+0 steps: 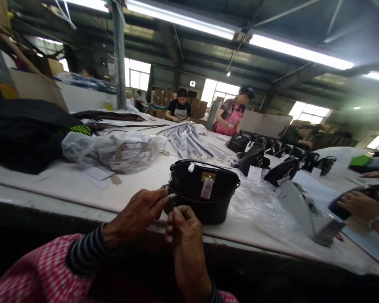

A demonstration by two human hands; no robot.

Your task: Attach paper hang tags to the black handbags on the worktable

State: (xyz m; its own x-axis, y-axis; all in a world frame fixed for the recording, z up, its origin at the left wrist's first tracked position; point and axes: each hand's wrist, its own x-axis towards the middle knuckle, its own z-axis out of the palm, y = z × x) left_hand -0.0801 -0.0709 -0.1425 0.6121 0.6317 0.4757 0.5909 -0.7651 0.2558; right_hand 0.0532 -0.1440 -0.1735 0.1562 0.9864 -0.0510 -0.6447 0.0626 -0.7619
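Note:
A small black handbag (219,200) stands upright at the table's front edge, with a gold clasp plate (209,176) and a wrapped pull hanging from it. At its left side, my left hand (137,216) is closed, fingertips pressed to the bag's edge near a small whitish piece (171,196). My right hand (188,240) is in front of the bag's lower left corner, thumb and fingers pinched together. Whatever lies in that pinch is hidden. A thin handle curves over the bag's top.
Left on the table (139,185) lie a clear plastic bag of parts (113,151) and a black cloth heap (22,130). Wrapped straps (189,141) lie behind. More black handbags (252,160), a grey tape dispenser (306,210) and a co-worker's hand (363,204) are at right.

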